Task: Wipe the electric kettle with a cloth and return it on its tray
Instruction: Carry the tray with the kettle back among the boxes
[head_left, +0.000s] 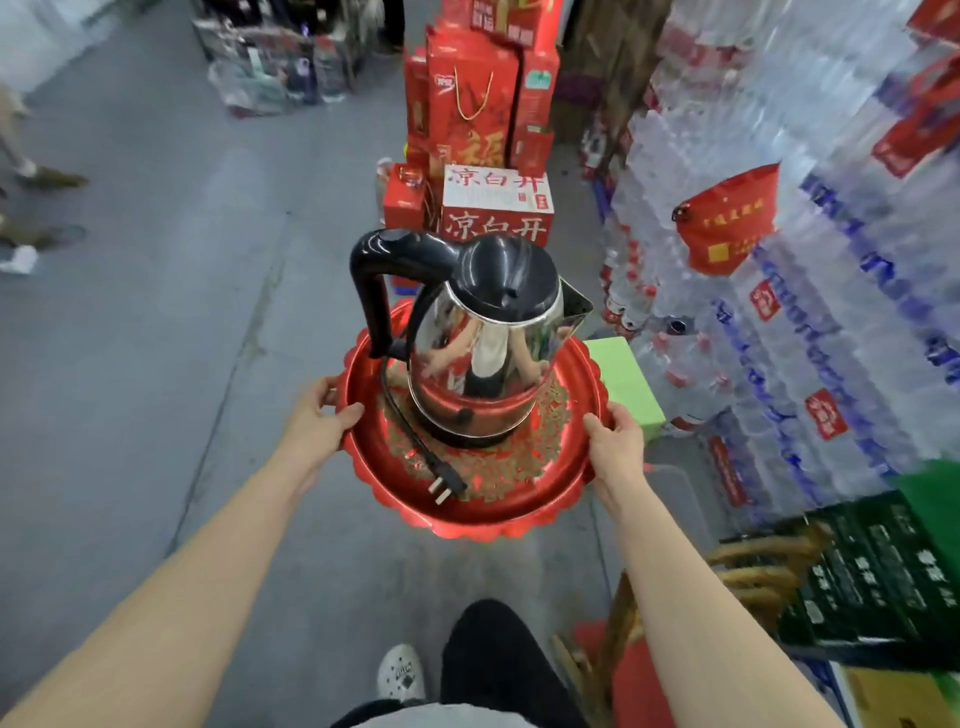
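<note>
A shiny steel electric kettle (483, 358) with a black lid and black handle stands upright on a round red tray (467, 512) with a scalloped rim. Its black cord and plug (441, 480) lie on the tray's front. My left hand (317, 423) grips the tray's left rim, thumb over the edge. My right hand (615, 447) grips the right rim the same way. The tray is held in the air above the grey floor. No cloth is in view.
Stacks of bottled-water packs (810, 291) fill the right side, with a red bag (727, 228) hanging on them. Red gift boxes (483, 119) stand straight ahead. A green stool (628, 379) sits just behind the tray. Dark cartons (872, 577) lie lower right. Grey floor (156, 312) spreads left.
</note>
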